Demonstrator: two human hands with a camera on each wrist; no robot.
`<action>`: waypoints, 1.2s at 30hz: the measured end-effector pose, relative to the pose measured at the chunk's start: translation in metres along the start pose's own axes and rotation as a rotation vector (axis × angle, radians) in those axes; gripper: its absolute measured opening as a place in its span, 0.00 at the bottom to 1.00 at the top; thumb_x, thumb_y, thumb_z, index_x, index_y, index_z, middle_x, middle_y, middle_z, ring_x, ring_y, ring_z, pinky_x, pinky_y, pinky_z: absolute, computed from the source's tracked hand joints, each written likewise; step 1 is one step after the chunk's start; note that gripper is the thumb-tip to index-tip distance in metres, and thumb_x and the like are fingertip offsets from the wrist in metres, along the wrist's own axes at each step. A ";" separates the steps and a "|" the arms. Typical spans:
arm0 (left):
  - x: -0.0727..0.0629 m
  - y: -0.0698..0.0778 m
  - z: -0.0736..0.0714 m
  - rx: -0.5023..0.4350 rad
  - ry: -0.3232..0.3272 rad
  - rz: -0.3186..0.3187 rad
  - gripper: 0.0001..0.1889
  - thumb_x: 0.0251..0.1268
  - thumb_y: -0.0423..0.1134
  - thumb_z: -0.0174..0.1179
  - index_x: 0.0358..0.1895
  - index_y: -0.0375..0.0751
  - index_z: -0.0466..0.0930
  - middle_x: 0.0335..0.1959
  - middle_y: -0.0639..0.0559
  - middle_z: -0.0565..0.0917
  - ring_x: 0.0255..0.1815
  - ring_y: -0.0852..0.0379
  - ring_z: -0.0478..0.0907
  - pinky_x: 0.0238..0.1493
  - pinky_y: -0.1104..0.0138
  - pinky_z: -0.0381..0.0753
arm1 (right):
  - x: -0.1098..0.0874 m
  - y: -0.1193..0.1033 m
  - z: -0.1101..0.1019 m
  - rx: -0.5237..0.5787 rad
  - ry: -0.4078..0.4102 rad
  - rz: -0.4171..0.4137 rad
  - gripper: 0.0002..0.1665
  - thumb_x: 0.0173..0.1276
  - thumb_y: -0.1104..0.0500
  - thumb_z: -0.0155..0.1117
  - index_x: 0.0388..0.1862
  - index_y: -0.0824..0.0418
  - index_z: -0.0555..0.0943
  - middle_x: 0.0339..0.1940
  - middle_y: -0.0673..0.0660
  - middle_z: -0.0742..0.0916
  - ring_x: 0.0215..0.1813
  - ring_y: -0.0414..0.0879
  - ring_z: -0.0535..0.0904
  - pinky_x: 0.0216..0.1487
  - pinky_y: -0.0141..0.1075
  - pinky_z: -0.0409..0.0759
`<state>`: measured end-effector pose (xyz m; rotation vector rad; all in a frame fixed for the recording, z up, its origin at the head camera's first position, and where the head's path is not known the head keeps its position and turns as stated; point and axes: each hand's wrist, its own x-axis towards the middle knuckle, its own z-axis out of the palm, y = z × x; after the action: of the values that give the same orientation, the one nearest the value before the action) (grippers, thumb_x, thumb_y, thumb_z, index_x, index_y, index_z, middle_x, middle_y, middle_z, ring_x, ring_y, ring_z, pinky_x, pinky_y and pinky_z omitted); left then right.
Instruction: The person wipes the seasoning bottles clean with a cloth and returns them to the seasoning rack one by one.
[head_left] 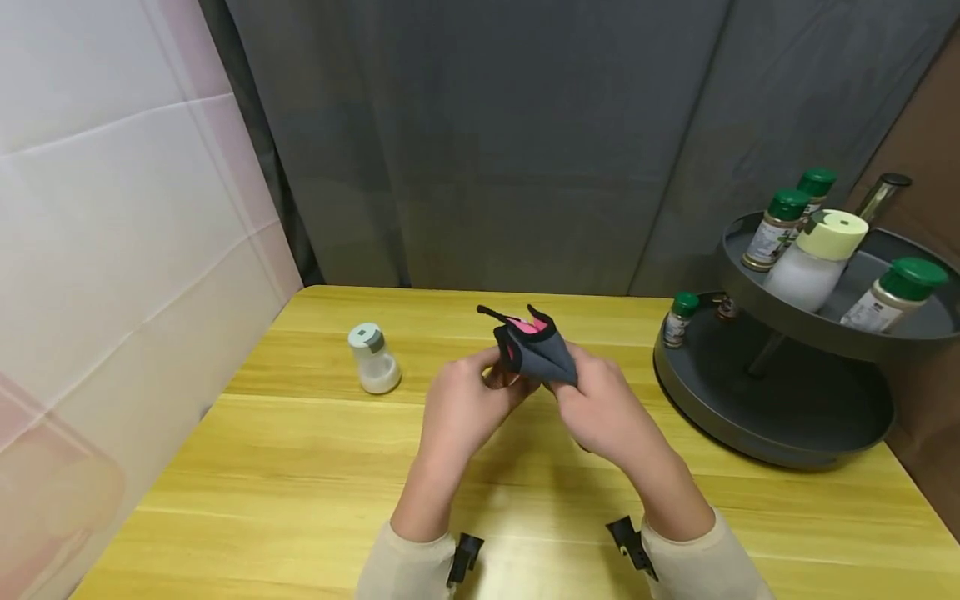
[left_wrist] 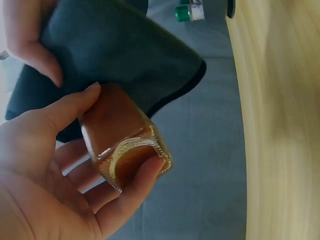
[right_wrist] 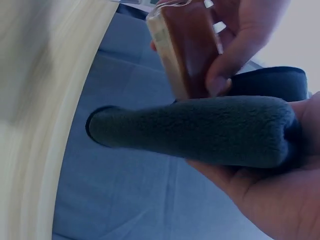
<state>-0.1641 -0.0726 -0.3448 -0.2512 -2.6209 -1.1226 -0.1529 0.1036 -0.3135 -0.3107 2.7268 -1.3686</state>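
My left hand (head_left: 463,402) grips a square-sided clear bottle (left_wrist: 116,116) with reddish-brown contents, its base turned toward the left wrist camera. A thumb and fingers lie around its sides. In my right hand (head_left: 600,406) is a folded dark grey cloth (head_left: 542,357) with black edging and a pink inner face. The cloth lies against the far end of the bottle and hides that end in both wrist views. From the head view the bottle is almost wholly hidden behind the hands and cloth.
On the wooden table (head_left: 300,467) a shaker with a grey-white lid (head_left: 375,360) stands to the left. A dark two-tier round rack (head_left: 780,433) is at the right. It bears several green-lidded jars (head_left: 772,233) and a bottle with a pale yellow lid (head_left: 813,262).
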 end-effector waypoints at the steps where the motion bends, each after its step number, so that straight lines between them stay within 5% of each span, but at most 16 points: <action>1: 0.000 0.000 -0.001 0.001 0.003 0.001 0.12 0.59 0.48 0.80 0.33 0.49 0.87 0.18 0.54 0.82 0.19 0.60 0.72 0.25 0.66 0.68 | -0.001 0.000 0.000 -0.002 -0.007 -0.001 0.30 0.82 0.62 0.49 0.80 0.55 0.70 0.33 0.62 0.83 0.24 0.50 0.74 0.33 0.41 0.77; 5: 0.000 0.002 -0.001 -0.011 -0.018 0.044 0.12 0.57 0.47 0.82 0.37 0.48 0.90 0.21 0.55 0.86 0.21 0.61 0.76 0.28 0.66 0.73 | 0.000 0.001 -0.004 0.008 0.001 -0.063 0.35 0.80 0.61 0.50 0.84 0.47 0.66 0.35 0.60 0.84 0.21 0.47 0.71 0.31 0.41 0.75; 8: -0.001 0.005 0.001 -0.043 -0.048 0.049 0.13 0.57 0.48 0.81 0.40 0.50 0.91 0.25 0.55 0.90 0.22 0.62 0.78 0.30 0.65 0.75 | 0.004 0.002 -0.008 0.035 0.021 -0.053 0.26 0.84 0.57 0.50 0.78 0.50 0.74 0.29 0.59 0.80 0.20 0.49 0.68 0.30 0.41 0.72; 11: -0.001 0.006 0.001 -0.054 -0.049 0.002 0.13 0.60 0.50 0.79 0.46 0.53 0.92 0.24 0.54 0.88 0.21 0.61 0.75 0.27 0.66 0.70 | 0.004 0.004 -0.011 0.025 0.020 0.011 0.21 0.86 0.53 0.50 0.69 0.56 0.78 0.29 0.60 0.80 0.29 0.52 0.75 0.36 0.43 0.74; 14: 0.000 0.004 0.001 -0.026 -0.013 -0.031 0.17 0.61 0.50 0.78 0.52 0.53 0.92 0.25 0.52 0.87 0.22 0.59 0.72 0.25 0.66 0.66 | -0.001 0.005 -0.011 -0.021 0.016 0.014 0.22 0.86 0.52 0.51 0.70 0.58 0.79 0.45 0.61 0.88 0.44 0.52 0.82 0.49 0.46 0.78; 18: 0.001 0.005 -0.001 0.005 0.001 0.019 0.13 0.58 0.48 0.81 0.42 0.49 0.91 0.24 0.53 0.87 0.23 0.59 0.74 0.26 0.66 0.69 | -0.005 0.003 -0.010 -0.016 0.026 -0.038 0.26 0.84 0.56 0.52 0.77 0.54 0.75 0.39 0.61 0.87 0.31 0.51 0.80 0.43 0.45 0.79; 21: -0.001 0.008 -0.001 -0.028 -0.049 0.064 0.12 0.57 0.48 0.82 0.36 0.49 0.88 0.22 0.56 0.86 0.21 0.61 0.77 0.28 0.66 0.73 | -0.001 0.000 -0.011 0.019 0.037 -0.067 0.27 0.83 0.56 0.52 0.77 0.49 0.75 0.27 0.59 0.77 0.19 0.49 0.67 0.33 0.43 0.74; 25: -0.001 0.009 -0.001 -0.100 -0.106 0.009 0.14 0.59 0.50 0.80 0.44 0.52 0.91 0.28 0.56 0.90 0.23 0.59 0.78 0.29 0.65 0.74 | 0.005 0.001 -0.012 0.040 0.040 -0.016 0.20 0.85 0.51 0.51 0.68 0.55 0.81 0.27 0.57 0.77 0.22 0.49 0.70 0.34 0.42 0.73; 30: 0.001 0.006 -0.005 -0.084 -0.068 -0.091 0.14 0.62 0.50 0.78 0.49 0.53 0.92 0.36 0.52 0.91 0.29 0.55 0.77 0.30 0.64 0.72 | 0.001 0.004 -0.008 0.014 -0.006 0.042 0.21 0.85 0.52 0.52 0.68 0.59 0.80 0.35 0.60 0.85 0.33 0.51 0.79 0.40 0.41 0.75; 36: 0.000 0.006 -0.006 -0.044 -0.150 -0.005 0.12 0.59 0.49 0.80 0.36 0.49 0.87 0.18 0.55 0.82 0.19 0.58 0.74 0.27 0.64 0.73 | -0.003 -0.003 -0.006 0.012 0.000 -0.005 0.30 0.84 0.53 0.52 0.82 0.45 0.70 0.30 0.59 0.80 0.19 0.48 0.68 0.29 0.42 0.72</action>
<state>-0.1615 -0.0727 -0.3365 -0.3511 -2.7301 -1.2079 -0.1503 0.1070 -0.3074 -0.3171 2.7191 -1.3853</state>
